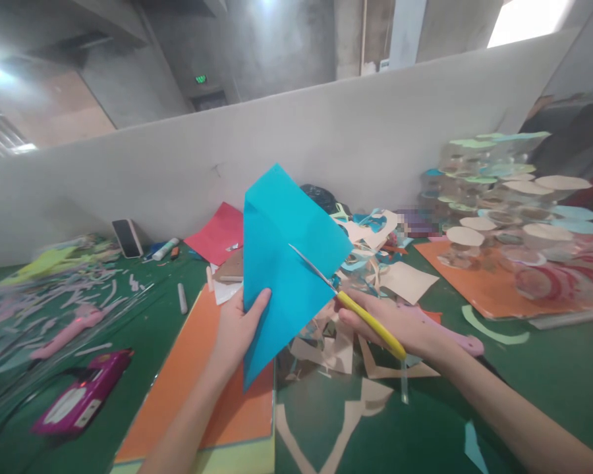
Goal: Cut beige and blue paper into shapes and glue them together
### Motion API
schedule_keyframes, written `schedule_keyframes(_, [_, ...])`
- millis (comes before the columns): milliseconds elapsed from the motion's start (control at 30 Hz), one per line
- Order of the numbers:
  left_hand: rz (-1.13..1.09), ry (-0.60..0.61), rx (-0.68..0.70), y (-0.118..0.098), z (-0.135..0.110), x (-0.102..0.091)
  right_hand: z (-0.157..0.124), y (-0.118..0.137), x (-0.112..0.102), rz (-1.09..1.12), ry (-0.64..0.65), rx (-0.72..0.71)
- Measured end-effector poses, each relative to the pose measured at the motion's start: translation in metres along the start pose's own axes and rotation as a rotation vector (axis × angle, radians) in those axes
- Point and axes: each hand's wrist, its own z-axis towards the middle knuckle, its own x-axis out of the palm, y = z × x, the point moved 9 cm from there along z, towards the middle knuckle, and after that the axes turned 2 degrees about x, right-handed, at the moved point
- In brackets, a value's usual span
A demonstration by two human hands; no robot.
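Holding a folded sheet of blue paper (289,253) up above the desk in the left hand (237,332), thumb pressed on the sheet's near edge, other fingers hidden behind it. Right hand (383,322) clenched around the yellow handle of the scissors (370,322), blades angled up across the sheet's right side; cannot tell if one blade sits behind the paper. Sheet looks light, thin and fairly soft, and its folded layers could probably slip or flop, so it seems best held firmly near the blades, not only at the far corner. Below the hands, paper scraps (321,349) and an orange card (192,388) lie on a green mat (148,329). Further left are a phone (127,238), a glue stick (165,249) and a magenta case (82,395). Far right, stacked clear cups (489,197) with paper discs stand beside an orange sheet (474,289).
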Motion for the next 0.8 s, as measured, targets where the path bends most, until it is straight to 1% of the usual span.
schedule_keyframes(67, [-0.010,0.014,0.008,0.000,-0.001,0.003,0.002,-0.002,0.004,0.020,0.028,-0.013])
schedule_keyframes(133, [-0.016,0.025,0.011,0.001,-0.002,0.006,0.004,-0.006,0.004,0.046,0.021,0.002])
schedule_keyframes(200, [-0.018,0.028,0.018,0.002,-0.002,0.007,0.007,-0.011,0.003,0.064,0.011,0.032])
schedule_keyframes(300, [-0.019,0.026,0.019,0.003,-0.002,0.008,0.008,-0.015,0.007,0.097,0.051,0.101])
schedule_keyframes(367, [-0.023,0.024,0.009,0.003,-0.003,0.007,0.006,-0.014,0.008,0.118,0.063,0.124])
schedule_keyframes(500, [-0.038,0.030,0.009,0.002,-0.004,0.008,0.004,-0.006,0.003,0.079,0.011,0.075])
schedule_keyframes(567, [-0.035,0.036,0.018,0.002,-0.004,0.008,0.005,-0.006,0.004,0.052,0.010,0.043])
schedule_keyframes(633, [-0.027,0.044,0.018,0.005,-0.004,0.009,0.007,-0.010,0.012,0.079,0.066,0.017])
schedule_keyframes(733, [-0.010,0.056,0.016,0.008,-0.004,0.011,0.008,-0.015,0.023,0.188,0.170,0.007])
schedule_keyframes(800, [-0.005,0.059,0.017,0.009,-0.004,0.012,0.008,-0.016,0.026,0.254,0.193,0.014])
